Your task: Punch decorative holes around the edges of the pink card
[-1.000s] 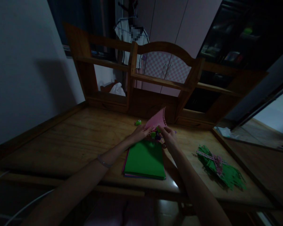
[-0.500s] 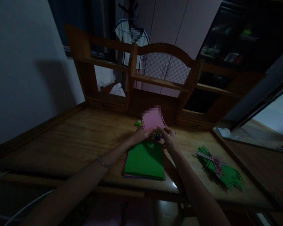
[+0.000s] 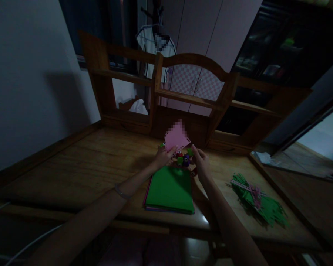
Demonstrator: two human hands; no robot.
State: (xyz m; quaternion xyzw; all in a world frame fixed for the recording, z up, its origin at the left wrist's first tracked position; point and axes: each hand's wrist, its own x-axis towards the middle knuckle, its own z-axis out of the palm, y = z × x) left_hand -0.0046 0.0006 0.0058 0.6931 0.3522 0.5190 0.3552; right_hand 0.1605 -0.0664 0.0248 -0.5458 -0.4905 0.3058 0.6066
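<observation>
A pink sheet of paper (image 3: 175,139) with dark dots or holes along its edges is tilted up above the desk, its top part blurred by pixels. My left hand (image 3: 164,156) pinches its lower edge. My right hand (image 3: 201,162) is off the sheet to the right, fingers curled together. At its fingertips is a small green piece (image 3: 189,151); whether it is held I cannot tell. Between my hands lie small colourful figures, among them a purple one (image 3: 186,160) and a red one (image 3: 179,154). Below them is a stack of coloured sheets (image 3: 170,190), green on top.
On the right of the wooden desk (image 3: 100,166) lies a bundle of green fringed strips (image 3: 266,207) with a pink bow (image 3: 255,195). A wooden shelf unit (image 3: 183,96) stands along the back. A small green figure (image 3: 162,145) sits behind my left hand.
My right hand has come away from the pink sheet and moved slightly right. The sheet, in my left hand, has shifted a little left and turned. More of the small figures shows.
</observation>
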